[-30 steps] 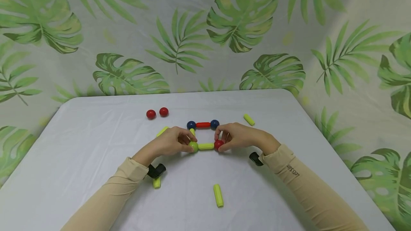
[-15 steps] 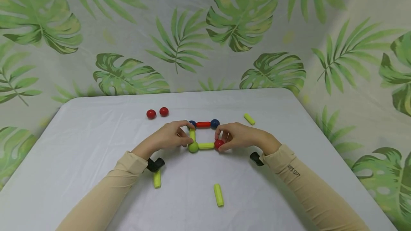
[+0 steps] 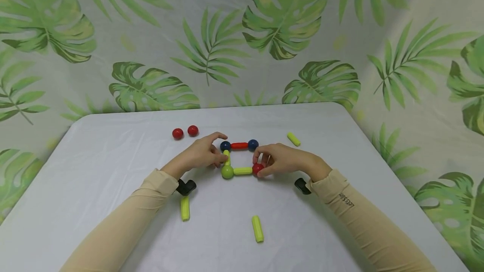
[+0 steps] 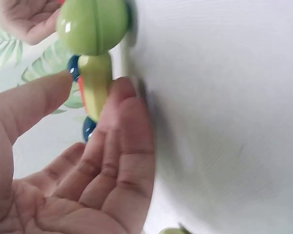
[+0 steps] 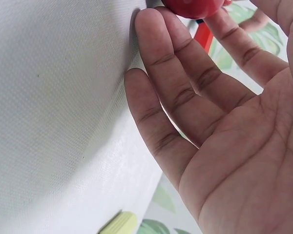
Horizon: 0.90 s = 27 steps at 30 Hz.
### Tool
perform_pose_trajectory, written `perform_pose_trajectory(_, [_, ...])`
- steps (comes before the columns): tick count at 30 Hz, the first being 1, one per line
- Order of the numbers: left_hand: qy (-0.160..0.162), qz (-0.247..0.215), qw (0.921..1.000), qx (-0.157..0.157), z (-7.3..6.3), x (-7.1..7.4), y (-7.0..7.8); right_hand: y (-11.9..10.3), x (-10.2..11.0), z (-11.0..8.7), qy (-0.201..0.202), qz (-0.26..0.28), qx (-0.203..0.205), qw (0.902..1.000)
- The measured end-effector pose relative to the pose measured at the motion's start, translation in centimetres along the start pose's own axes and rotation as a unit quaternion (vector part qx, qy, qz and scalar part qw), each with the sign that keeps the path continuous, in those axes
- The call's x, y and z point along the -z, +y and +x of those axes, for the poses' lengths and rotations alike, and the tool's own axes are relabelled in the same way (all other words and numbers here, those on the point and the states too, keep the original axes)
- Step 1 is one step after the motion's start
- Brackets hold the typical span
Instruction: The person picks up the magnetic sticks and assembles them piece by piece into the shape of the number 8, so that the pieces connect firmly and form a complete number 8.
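A frame of balls and rods lies mid-table. A red rod [image 3: 239, 145] joins two blue balls [image 3: 253, 145] at its back. Down its left side a yellow-green rod [image 4: 95, 87] runs to a green ball [image 3: 227, 171], and another yellow-green rod [image 3: 243, 171] leads on to a red ball [image 3: 257, 168]. My right hand [image 3: 281, 158] pinches that red ball between thumb and fingers. My left hand [image 3: 200, 152] is at the left-side rod, its index finger stretched toward the left blue ball. In the left wrist view the other fingertips [image 4: 122, 90] lie right alongside the rod.
Two loose red balls [image 3: 185, 132] sit at the back left. Loose yellow-green rods lie at the back right [image 3: 293, 139], at the front [image 3: 257, 228] and below my left wrist [image 3: 185, 208]. A leaf-print cloth [image 3: 211, 53] hangs behind the white table.
My left hand has let go of the green ball and moved back along the left-side rod, its fingers spreading. My right hand keeps its place at the red ball.
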State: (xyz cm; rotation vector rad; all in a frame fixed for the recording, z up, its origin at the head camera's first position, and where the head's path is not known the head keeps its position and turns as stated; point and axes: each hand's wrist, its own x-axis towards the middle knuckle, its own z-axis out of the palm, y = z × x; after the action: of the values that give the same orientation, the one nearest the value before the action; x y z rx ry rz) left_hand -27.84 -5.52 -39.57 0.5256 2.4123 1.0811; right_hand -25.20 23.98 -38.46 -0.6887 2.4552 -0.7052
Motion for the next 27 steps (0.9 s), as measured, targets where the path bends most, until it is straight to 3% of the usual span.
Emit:
perform_pose_trajectory(7, [0.011,0.006,0.9998,0.013,0.9,-0.5,-0.1,0.0,0.0,-0.1,-0.001,-0.001,0.002,1.0000])
perform_pose_trajectory(17, [-0.012,-0.030,0.9988,0.036,1.1,-0.4,0.2,0.3,0.6,-0.3,0.002,-0.002,-0.008,1.0000])
perform_pose_trajectory(27, [-0.020,-0.041,0.9983,0.037,1.2,-0.3,0.3,1.8,3.4,-1.8,0.082,-0.033,-0.017,0.9959])
